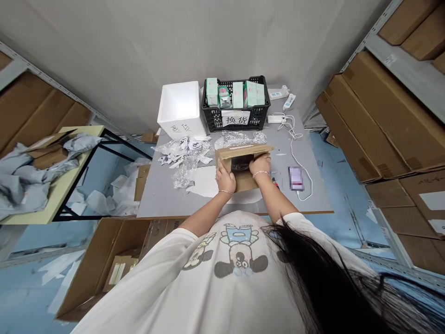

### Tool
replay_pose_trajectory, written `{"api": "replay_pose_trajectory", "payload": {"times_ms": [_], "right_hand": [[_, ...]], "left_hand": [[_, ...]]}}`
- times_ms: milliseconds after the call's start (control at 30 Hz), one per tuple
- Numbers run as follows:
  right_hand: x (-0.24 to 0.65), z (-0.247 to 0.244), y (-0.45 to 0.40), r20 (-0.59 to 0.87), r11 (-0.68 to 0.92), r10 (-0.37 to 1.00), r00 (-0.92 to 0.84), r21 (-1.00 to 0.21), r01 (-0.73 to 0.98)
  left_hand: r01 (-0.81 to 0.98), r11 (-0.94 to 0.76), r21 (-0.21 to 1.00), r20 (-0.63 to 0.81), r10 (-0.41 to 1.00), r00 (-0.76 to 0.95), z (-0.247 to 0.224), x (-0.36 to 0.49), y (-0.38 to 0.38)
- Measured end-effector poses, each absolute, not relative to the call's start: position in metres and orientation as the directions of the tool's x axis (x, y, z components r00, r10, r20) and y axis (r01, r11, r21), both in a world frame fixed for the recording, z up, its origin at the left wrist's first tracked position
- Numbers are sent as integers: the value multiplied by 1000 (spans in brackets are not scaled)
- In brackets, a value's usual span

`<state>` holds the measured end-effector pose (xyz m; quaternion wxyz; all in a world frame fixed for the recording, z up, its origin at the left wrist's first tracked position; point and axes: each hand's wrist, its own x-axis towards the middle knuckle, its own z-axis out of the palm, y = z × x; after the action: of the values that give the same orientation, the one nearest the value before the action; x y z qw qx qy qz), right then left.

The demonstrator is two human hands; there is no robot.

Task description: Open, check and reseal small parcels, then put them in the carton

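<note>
The brown box (245, 182) is over the middle of the table (314, 190), a bit nearer the front edge than the back edge. Its open side points at the person and the front edge. The inside is dark, with something shiny in it. The long way of the box runs left to right, almost in line with the front edge. A flap sticks out along the top, and another flap hangs low at the front. I can't tell if the box sits on the white sheet (203, 182) or is held just above it. Both arms reach in over the front edge and slant toward each other. The left hand (225, 179) holds the left side, with its fingers pointing up and pressed on the card. The right hand (261, 165) holds the right side, with its fingers bent in at the opening; their tips are hard to see. Clear wrap (186, 174) lies to the left of the box. The phone (296, 179) lies near the right edge. A black crate (213, 118) stands by the back edge, and a white tub (181, 125) is at the back left corner.
</note>
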<state>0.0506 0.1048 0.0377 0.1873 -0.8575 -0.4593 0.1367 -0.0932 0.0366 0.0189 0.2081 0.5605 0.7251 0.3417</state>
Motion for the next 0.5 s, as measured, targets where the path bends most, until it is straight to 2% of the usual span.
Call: {"api": "replay_pose_trajectory", "payload": {"times_ms": [167, 300, 400, 500], "right_hand": [[64, 24, 106, -22, -486, 831, 555, -512, 708], [76, 12, 100, 22, -406, 870, 493, -537, 740], [83, 6, 91, 71, -282, 923, 377, -542, 792], [90, 4, 74, 138, -113, 968, 210, -507, 855]], "left_hand": [[510, -27, 860, 155, 965, -210, 8, -102, 32], [378, -104, 920, 182, 967, -177, 7, -112, 30], [254, -78, 964, 134, 969, -209, 5, -121, 27], [44, 16, 999, 0, 935, -354, 1, -139, 26]]}}
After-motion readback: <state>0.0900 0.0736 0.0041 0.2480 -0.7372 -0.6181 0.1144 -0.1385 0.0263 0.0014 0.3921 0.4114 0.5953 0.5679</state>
